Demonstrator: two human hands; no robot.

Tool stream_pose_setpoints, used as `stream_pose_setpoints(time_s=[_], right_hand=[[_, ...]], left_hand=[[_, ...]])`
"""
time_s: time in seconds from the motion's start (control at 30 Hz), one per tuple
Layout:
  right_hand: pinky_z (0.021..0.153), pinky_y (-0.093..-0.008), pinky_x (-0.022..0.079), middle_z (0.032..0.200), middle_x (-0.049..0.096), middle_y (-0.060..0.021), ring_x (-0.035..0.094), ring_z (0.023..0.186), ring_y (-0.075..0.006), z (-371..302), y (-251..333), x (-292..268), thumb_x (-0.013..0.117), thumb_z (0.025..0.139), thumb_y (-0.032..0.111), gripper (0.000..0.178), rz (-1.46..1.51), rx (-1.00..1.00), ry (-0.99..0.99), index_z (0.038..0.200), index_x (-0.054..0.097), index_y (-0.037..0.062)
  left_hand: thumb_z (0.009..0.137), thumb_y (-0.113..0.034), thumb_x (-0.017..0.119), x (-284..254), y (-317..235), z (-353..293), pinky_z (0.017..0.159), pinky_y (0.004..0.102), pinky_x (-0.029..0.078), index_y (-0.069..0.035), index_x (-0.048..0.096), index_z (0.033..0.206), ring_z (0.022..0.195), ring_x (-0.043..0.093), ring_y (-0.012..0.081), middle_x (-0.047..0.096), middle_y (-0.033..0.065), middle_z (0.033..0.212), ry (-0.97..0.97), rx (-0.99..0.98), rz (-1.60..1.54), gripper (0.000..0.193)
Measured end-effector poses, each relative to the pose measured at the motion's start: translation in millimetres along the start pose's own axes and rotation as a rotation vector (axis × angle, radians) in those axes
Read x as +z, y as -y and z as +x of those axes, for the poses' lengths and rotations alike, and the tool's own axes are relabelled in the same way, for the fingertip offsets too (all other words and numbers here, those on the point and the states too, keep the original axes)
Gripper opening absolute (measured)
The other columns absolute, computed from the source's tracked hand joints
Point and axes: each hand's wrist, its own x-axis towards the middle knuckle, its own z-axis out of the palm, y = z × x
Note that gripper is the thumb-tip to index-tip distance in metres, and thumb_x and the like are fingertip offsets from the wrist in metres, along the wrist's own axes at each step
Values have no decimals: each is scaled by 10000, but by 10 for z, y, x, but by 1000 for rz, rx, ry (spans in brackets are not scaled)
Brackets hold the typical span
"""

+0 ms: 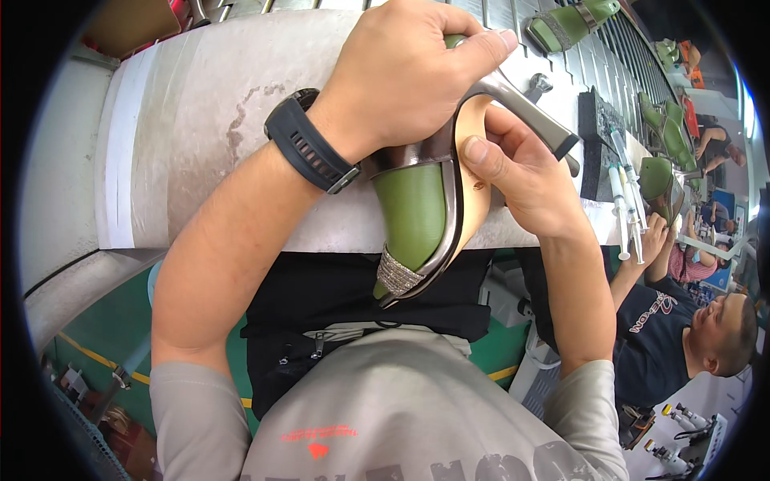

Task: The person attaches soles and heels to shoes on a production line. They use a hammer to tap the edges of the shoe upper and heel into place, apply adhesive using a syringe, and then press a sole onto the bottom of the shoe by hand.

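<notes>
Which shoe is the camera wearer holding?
The central shoe: left hand and right hand both hold it. Other shoes sit farther right, touching neither.

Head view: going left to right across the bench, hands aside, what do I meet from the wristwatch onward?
Black wristwatch → heeled sandal → black block → syringes

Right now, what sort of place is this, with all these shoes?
Probably a shoe factory or workshop. There's a high-heeled shoe on a green foot shape, another shoe farther back, and a nearby worker.
</notes>
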Motion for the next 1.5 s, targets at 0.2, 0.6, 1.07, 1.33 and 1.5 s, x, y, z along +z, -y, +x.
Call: stream_pose_setpoints(time_s=[0.2, 0.6, 1.07, 1.33, 1.5], right_hand=[[926, -292, 544, 1190, 723, -75, 671, 1038, -118, -65, 115, 159, 748, 1017, 271, 502, -156, 16, -86, 1379, 614, -51], [896, -331, 566, 1144, 689, -130, 670, 1009, -155, -226, 199, 324, 747, 856, 73, 728, -129, 49, -161, 1502, 457, -101], [759, -318, 597, 980, 757, -97, 720, 849, -141, 26, 161, 163, 819, 885, 53, 510, 63, 64, -131, 1346, 636, -66], [782, -392, 601, 889, 772, -174, 754, 803, -330, 123, 621, 483, 887, 856, 337, 522, -853, -395, -176, 1183, 739, -43], [1125, -625, 425, 1282, 715, -117, 636, 1255, -325, 65, 427, 559, 887, 795, 400, 572, -1084, -694, -83, 1220, 729, 51]], left_hand=[[1018, -271, 669, -90, -130, -20, 733, 362, 595, 61, 775, 1058, 823, 780, 275, 784, 227, 905, 89, 105, 82, 350], [1004, -321, 733, -11, 104, 32, 617, 260, 473, 27, 803, 1013, 675, 595, 70, 706, 16, 727, 1, 96, 162, 356], [993, -326, 754, -111, 44, 27, 708, 264, 508, 17, 773, 1041, 772, 624, 83, 719, 22, 822, 94, 79, 185, 348], [783, -307, 969, -973, 69, -649, 979, 330, 536, -3, 629, 1219, 1095, 638, 175, 672, 74, 1123, -143, 181, 144, 631], [677, -178, 994, -876, -247, -1459, 956, 364, 543, -17, 616, 1363, 1097, 629, 244, 590, 118, 1239, -163, 215, 488, 800]])
